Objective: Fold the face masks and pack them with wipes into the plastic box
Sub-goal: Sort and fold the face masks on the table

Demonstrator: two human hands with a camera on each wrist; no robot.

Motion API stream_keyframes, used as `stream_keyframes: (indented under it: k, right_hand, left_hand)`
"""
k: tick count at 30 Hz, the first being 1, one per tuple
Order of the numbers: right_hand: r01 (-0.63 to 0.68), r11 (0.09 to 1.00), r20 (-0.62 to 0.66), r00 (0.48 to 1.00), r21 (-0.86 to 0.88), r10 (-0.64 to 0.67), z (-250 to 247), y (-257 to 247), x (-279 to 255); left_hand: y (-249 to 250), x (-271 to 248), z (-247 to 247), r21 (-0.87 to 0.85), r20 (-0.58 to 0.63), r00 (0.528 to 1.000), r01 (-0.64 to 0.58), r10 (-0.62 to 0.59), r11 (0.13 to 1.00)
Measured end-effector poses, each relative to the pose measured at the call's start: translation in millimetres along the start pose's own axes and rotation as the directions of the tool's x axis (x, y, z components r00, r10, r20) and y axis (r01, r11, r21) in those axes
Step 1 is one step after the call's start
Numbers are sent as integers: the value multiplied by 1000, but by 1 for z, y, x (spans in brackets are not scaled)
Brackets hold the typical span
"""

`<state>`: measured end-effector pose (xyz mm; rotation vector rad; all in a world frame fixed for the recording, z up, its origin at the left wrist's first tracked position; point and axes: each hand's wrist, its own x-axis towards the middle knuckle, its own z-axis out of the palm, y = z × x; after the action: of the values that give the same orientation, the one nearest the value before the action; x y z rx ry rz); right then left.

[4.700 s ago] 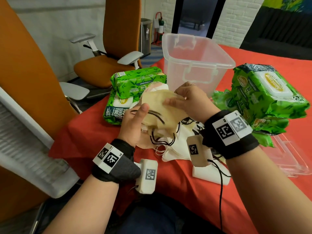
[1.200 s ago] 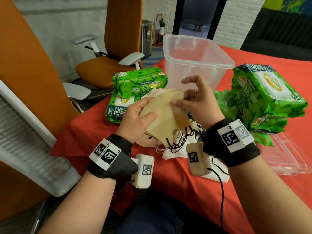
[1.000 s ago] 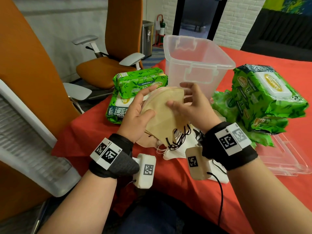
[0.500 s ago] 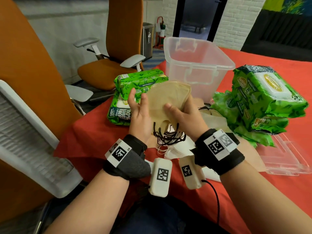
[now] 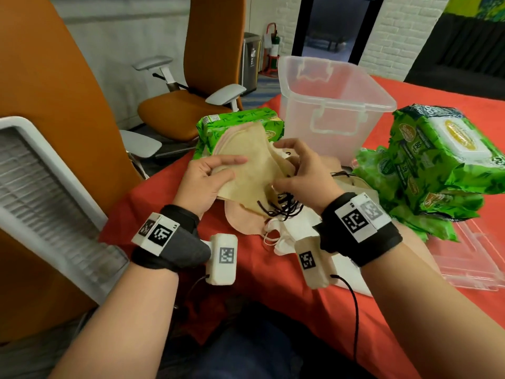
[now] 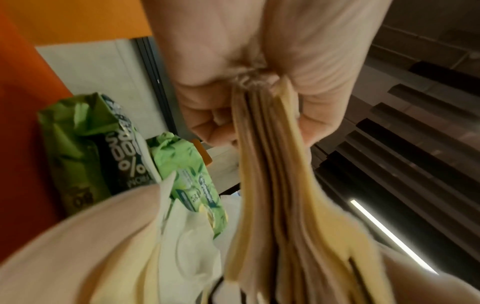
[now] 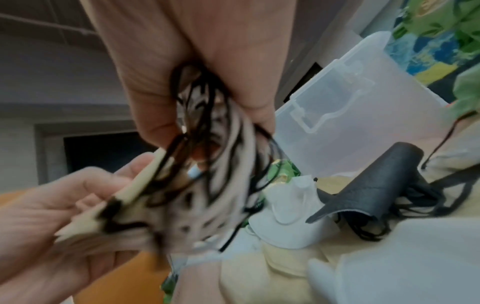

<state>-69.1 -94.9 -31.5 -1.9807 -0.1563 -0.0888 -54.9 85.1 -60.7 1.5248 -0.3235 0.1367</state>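
Observation:
A stack of folded beige face masks (image 5: 246,170) with black ear loops (image 5: 281,206) is held above the red table. My left hand (image 5: 207,179) grips the stack's left end, thumb on top; the left wrist view shows the mask edges (image 6: 272,174) pinched between thumb and fingers. My right hand (image 5: 300,170) grips the right end, with the ear loops (image 7: 197,115) bunched between its thumb and fingers. More masks, pink (image 5: 240,220), white (image 5: 289,231) and black (image 7: 384,185), lie on the table below. The clear plastic box (image 5: 328,105) stands open behind the hands.
Green wipe packs sit at left behind the masks (image 5: 235,127) and in a pile at right (image 5: 437,165). The box's clear lid (image 5: 478,258) lies at the right front. Orange chairs (image 5: 191,99) stand past the table's left edge.
The mask stack has tipped from upright to lying flatter. My right hand has moved from its front face to the right end at the ear loops. My left hand has closed on the left end.

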Motion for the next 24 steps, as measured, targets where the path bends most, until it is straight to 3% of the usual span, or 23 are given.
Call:
stream_keyframes:
  k: [2,5,10,12,14,16,18,21,24]
  right_hand:
    - [18,998,50,999,-63,-15,2,0,1]
    - [22,998,-39,999,53,-20,1,1,5]
    - [12,998,149,989,63,-21,4,-4,17]
    - [33,999,112,993,15,-34,-3,-6,29]
    - [105,980,78,993,-171,-93,-8,-9,40]
    - [200,859,166,977,-472,-136,-4,-10,50]
    - [305,662,325,941,-685,-97,8,-9,58]
    - [334,450,413,907,-828,86,35,0,66]
    - [349,348,430,882,-870,193,52,7,72]
  left_hand:
    - [-2,1,-9,7,-112,994,-13,13,1000]
    - [-6,5,-24,-17,-225,974,-32,27,999]
    - [-8,4,-43,25,-230,972,-37,42,999]
    - [-9,2,-54,63,-222,974,-25,39,998]
    - [-11,-2,-62,107,-209,977,-7,30,994]
    - [-14,-5,-65,143,-190,982,15,13,990]
    - [-17,-7,-66,164,-174,985,38,-9,986]
    - [-21,-9,-69,202,-162,987,56,-23,978]
    - [-21,-9,-74,199,-188,982,65,-27,978]
